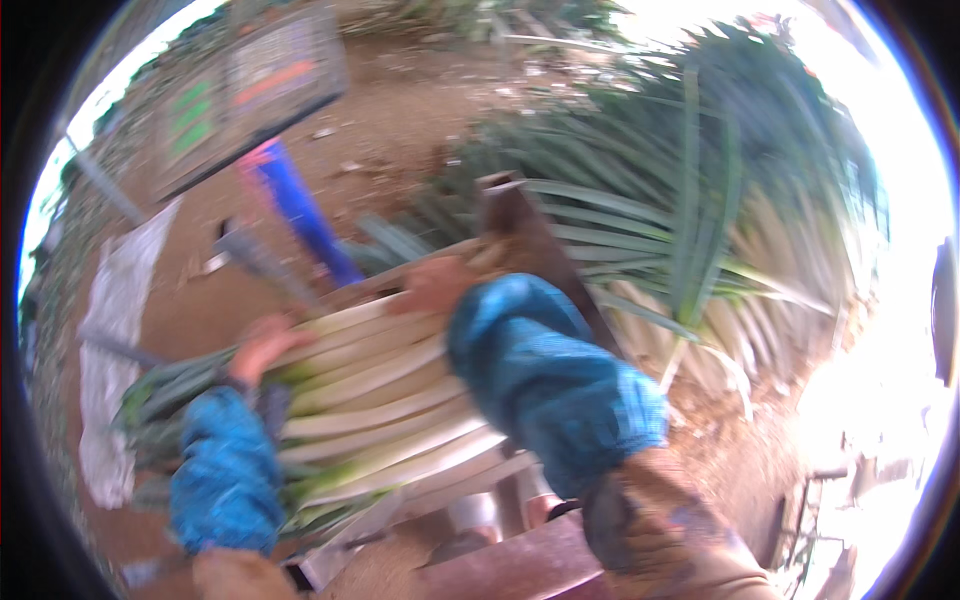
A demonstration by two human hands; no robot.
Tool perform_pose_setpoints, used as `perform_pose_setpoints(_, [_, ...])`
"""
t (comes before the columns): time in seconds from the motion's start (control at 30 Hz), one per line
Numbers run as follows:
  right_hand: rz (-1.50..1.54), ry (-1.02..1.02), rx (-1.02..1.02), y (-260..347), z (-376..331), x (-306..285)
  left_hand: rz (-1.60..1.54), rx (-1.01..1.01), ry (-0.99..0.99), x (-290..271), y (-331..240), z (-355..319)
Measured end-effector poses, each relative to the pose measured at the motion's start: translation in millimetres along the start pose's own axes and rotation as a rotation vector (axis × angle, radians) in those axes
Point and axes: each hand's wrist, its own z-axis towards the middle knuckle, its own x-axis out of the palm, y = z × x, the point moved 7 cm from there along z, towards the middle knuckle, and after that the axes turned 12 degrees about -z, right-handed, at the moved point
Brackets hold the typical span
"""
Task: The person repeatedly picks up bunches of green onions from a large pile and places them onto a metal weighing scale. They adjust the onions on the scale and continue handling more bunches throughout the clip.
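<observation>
Long white leeks (375, 385) with green tops lie side by side across a metal frame in front of me. My left hand (266, 346) is at the far side of the row, where white stalk turns green, with its fingers closed over the farthest leek (348, 316). Toward the root end, my right hand (436, 285) bends its fingers round the same leek. Motion blurs both hands, and the undersides of the fingers are hidden. Blue sleeve covers (555, 375) wrap both forearms.
A large heap of leeks (620, 170) lies on the ground at the far right. A brown metal upright (550, 260) edges the frame's right end. At the far left are a display panel with green digits (245, 95), a blue post (305, 210) and a white sack (115, 370).
</observation>
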Motion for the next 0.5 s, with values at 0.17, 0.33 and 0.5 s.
perform_pose_setpoints(0.17, [-0.231, -0.008, 0.294, -5.1, 21.3, 31.0, -0.156, 0.076, -0.047, 1.8, 34.7, 24.9])
perform_pose_setpoints(0.33, [0.12, -0.157, 0.106, 41.5, -13.0, -45.7, -0.167, 0.121, -0.136, 11.5, 90.5, 55.8])
perform_pose_setpoints(0.5, [0.448, -0.323, -0.062, 93.0, -198.6, -149.5, 0.032, 0.255, -0.277, 9.1, 94.9, 54.0])
